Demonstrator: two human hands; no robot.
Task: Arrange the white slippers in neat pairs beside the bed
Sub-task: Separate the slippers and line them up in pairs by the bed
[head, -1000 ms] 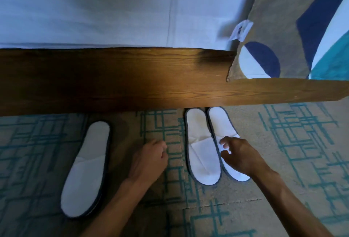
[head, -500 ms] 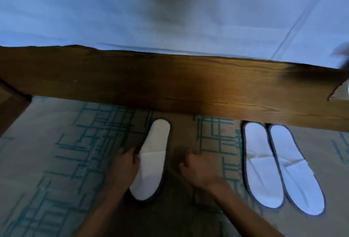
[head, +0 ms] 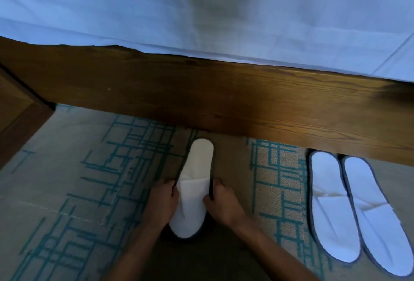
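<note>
Nearest, the left hand [head: 164, 202] and right hand [head: 220, 204] pinched the lone slipper [head: 192, 191] from both sides, fingers grasping its edges at mid-length. It lay on the carpet [head: 67, 191], seemingly stacked. The finished pair [head: 349, 209] sat at three o'clock. Separating it squarely, heels toward the bed frame [head: 201, 101] at twelve o'clock, would work best.

Dim room: teal-lined beige carpet [head: 67, 191], wooden bed frame [head: 224, 101], white sheet [head: 112, 7]
</note>
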